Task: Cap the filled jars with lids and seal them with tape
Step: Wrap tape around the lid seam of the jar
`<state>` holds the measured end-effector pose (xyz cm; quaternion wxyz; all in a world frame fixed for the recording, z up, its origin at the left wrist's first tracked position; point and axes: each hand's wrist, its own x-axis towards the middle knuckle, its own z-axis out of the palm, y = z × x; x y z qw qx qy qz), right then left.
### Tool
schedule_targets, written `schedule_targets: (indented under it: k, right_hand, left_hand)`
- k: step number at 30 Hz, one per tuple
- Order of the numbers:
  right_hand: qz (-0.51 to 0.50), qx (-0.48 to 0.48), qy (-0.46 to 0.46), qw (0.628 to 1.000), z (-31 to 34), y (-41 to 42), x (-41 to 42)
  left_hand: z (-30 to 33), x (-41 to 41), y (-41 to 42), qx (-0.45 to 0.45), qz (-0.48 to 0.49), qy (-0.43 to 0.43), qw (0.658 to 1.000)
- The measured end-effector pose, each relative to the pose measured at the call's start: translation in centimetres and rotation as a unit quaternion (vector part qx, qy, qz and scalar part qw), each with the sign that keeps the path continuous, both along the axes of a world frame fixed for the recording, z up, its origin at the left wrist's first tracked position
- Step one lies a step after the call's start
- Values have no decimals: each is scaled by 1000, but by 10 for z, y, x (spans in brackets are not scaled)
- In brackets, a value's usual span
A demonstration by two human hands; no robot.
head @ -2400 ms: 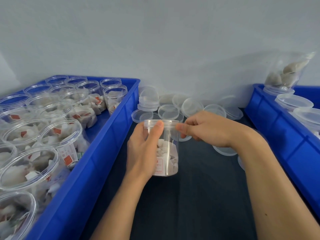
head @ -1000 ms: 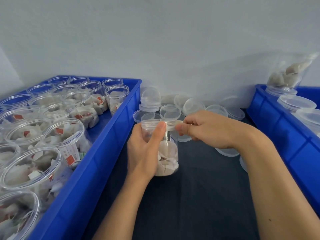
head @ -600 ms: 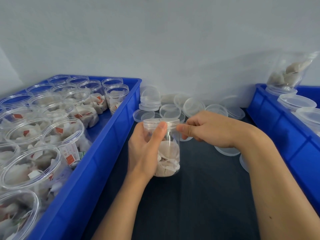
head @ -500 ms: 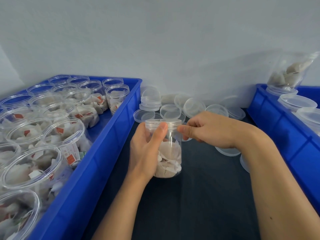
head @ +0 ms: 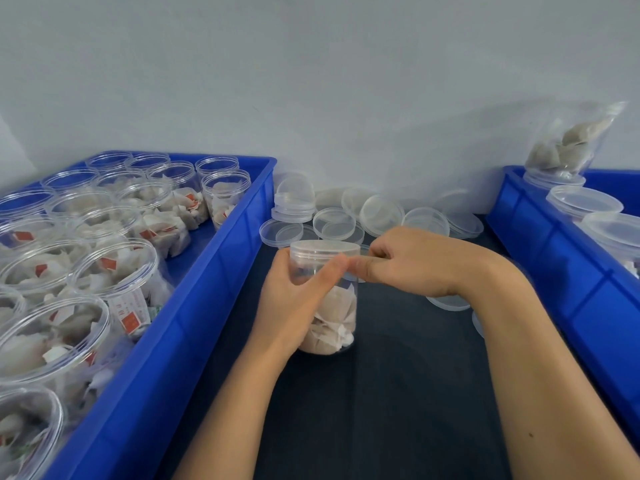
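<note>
**A:** Starting at the left, what's there?

**B:** A blue bin (head: 207, 306) of uncapped filled jars (head: 114, 271). Just right of it, on the dark desk (head: 381, 393), the left hand (head: 294, 299) is wrapped around the jar being worked (head: 332, 306), thumb laid across its front just under the lid (head: 323, 249).

**A:** And the jar's axis?

**B:** Upright, base on the desk, lid already seated on top. It sits mid-scene, between both hands, with the left one actually carrying the hold.

**A:** The right hand?

**B:** The right hand (head: 408, 261) comes in from the right at lid height, fingers curled, thumb and forefinger pinched at the seam beside the left thumb. I'd judge it's pressing clear tape there, but the tape itself is too faint to make out.

**A:** So the next move?

**B:** Probably turning the jar about that vertical axis while the right hand stays at the rim. Loose lids (head: 381, 213) lie behind, and a second bin (head: 554, 271) at far right.
</note>
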<state>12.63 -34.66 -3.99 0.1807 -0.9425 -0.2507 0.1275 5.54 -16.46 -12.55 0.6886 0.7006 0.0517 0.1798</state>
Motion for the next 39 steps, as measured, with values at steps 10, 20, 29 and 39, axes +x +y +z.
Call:
schedule_targets:
  k: [10, 20, 29, 39]
  right_hand:
    - [22, 61, 32, 997, 2, -2, -3]
    - [11, 65, 34, 997, 2, 2, -5]
    - [7, 40, 39, 998, 0, 3, -4]
    - [-2, 9, 32, 999, 3, -2, -3]
  left_hand:
    - [-1, -2, 0, -1, 65, -21, 998]
    - [-5, 0, 2, -1, 64, -3, 998]
    - [-5, -1, 4, 7, 33, -1, 999]
    - [-5, 1, 3, -41, 1, 20, 999]
